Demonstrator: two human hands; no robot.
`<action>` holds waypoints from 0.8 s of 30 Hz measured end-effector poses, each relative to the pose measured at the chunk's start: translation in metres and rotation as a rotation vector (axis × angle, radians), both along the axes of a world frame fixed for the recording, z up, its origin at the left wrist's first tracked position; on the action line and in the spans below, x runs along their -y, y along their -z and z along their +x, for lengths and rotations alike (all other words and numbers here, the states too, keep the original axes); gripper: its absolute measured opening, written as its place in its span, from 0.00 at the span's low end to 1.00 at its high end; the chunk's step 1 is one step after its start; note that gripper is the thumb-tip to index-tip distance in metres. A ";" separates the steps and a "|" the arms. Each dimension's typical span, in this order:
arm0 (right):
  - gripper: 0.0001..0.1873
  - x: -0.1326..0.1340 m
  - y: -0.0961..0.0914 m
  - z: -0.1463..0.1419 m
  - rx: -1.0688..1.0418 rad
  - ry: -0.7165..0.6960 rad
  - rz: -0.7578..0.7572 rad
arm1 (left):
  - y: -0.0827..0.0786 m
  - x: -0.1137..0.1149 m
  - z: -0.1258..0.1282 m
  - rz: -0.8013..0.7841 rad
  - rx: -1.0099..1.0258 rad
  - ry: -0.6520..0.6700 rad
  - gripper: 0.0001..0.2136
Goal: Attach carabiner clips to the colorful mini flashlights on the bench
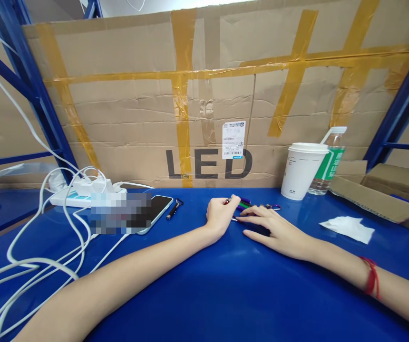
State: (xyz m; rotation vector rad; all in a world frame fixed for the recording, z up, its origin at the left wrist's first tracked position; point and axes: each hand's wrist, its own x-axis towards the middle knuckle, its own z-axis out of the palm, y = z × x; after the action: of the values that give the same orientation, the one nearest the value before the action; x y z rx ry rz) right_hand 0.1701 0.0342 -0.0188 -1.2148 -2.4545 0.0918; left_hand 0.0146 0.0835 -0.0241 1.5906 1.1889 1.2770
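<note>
My left hand (220, 214) rests on the blue table (204, 289) with its fingers curled round a small silver pen-like item (228, 201). My right hand (274, 229) lies flat beside it, fingers stretched out over a little cluster of coloured pens (246, 203) with clips. The two hands almost touch. A red string (371, 277) circles my right wrist. One more small black pen (173, 210) lies apart to the left, by a phone (156, 212).
A white power strip (86, 194) with white cables (43, 266) takes up the left side. A white lidded paper cup (302, 170) and a green-labelled water bottle (329, 164) stand at the back right. A crumpled tissue (349, 228) and open cardboard box (386, 197) lie right. A taped cardboard sheet (211, 95) walls the back.
</note>
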 end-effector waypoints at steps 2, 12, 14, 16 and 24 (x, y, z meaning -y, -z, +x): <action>0.18 0.000 -0.001 0.000 0.004 0.008 0.028 | 0.000 0.000 0.000 0.041 0.048 -0.009 0.13; 0.14 -0.003 -0.001 0.000 -0.045 0.038 0.082 | -0.001 0.000 -0.001 0.042 0.002 -0.117 0.14; 0.14 -0.004 -0.002 0.000 -0.051 0.059 0.101 | -0.003 0.000 -0.002 0.085 0.021 -0.166 0.14; 0.13 -0.004 -0.003 0.001 -0.062 0.093 0.120 | -0.003 -0.001 -0.003 0.108 0.023 -0.232 0.10; 0.12 -0.003 -0.006 0.002 -0.088 0.119 0.132 | 0.003 -0.005 -0.004 0.005 -0.273 -0.208 0.12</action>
State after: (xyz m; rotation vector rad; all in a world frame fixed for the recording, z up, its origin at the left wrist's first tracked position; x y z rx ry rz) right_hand 0.1725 0.0371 -0.0131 -1.2676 -2.2696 -0.0482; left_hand 0.0104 0.0888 -0.0270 1.7201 1.5563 1.2163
